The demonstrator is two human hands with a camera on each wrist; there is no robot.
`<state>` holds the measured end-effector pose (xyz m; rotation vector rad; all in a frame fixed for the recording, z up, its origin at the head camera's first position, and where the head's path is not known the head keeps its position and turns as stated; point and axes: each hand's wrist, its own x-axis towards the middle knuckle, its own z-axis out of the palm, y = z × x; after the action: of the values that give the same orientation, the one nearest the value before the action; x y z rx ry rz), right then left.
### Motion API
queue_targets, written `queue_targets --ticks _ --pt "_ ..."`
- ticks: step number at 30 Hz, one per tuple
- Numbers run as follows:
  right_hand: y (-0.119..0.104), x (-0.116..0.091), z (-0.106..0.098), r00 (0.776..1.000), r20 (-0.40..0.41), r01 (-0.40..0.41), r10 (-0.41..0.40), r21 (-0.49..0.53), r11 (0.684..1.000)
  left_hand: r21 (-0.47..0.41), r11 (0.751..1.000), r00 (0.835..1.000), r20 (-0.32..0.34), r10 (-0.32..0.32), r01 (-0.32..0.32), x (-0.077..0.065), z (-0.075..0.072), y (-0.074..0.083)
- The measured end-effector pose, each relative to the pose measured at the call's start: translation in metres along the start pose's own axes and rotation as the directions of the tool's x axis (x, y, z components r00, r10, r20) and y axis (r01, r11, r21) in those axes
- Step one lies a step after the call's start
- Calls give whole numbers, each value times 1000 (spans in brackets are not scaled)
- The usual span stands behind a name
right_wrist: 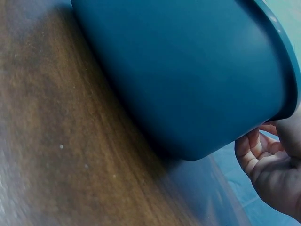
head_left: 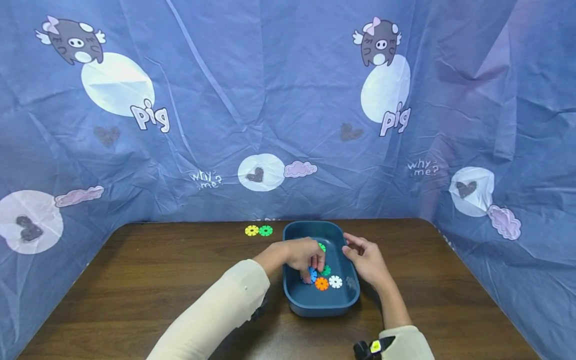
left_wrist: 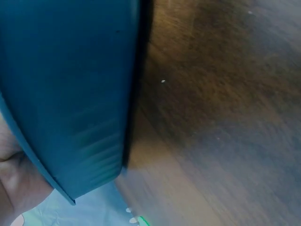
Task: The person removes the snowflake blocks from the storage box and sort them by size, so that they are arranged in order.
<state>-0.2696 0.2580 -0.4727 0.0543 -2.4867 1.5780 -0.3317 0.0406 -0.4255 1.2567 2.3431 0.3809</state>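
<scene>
A deep blue-green plastic bin (head_left: pixel 321 303) stands on the table with several flower-shaped plastic discs inside. My left hand (head_left: pixel 303 254) reaches into it over the left rim, thumb and curled fingers about a blue disc (head_left: pixel 313 274) and partly covering it. Close by lie an orange disc (head_left: pixel 321 284), a white disc (head_left: pixel 335 282) and a green disc (head_left: pixel 326 270). Another green disc (head_left: pixel 322 247) shows behind the fingers. At the right rim, my right hand (head_left: pixel 370 261) grips the bin with thumb and fingers. Both wrist views mostly show the bin's outer wall (right_wrist: pixel 188 80).
On the brown wooden table (head_left: pixel 180 270), a yellow disc (head_left: pixel 252 230) and a green disc (head_left: pixel 266 230) lie side by side, left of the bin near the back edge. A blue printed cloth (head_left: pixel 288 100) hangs behind the table and along its sides.
</scene>
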Motion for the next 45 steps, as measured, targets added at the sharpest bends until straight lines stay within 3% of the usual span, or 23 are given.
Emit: queue_targets --ticks 5,8,16,23,35,45 --pt "-1 0 -1 1000 5 6 -6 5 1000 -39 998 999 -22 38 -39 0 -4 -2" --pt "-2 0 -1 1000 5 3 -3 -1 1000 -109 993 998 -24 52 -54 -2 -7 -2" --pt "-2 0 -1 1000 6 0 0 -6 1000 -293 954 997 -61 43 -59 -6 -15 -5" --pt "-2 -1 -1 1000 4 -17 17 -26 1000 -401 912 986 -163 24 -89 -19 -28 -11" --pt "-1 -1 0 1000 -1 -23 23 -1 1000 -497 863 932 -348 -103 -90 -50 -47 -43" --pt "-3 -2 0 1000 -4 -14 14 1 1000 -540 842 884 -400 -240 -16 -84 -55 -81"
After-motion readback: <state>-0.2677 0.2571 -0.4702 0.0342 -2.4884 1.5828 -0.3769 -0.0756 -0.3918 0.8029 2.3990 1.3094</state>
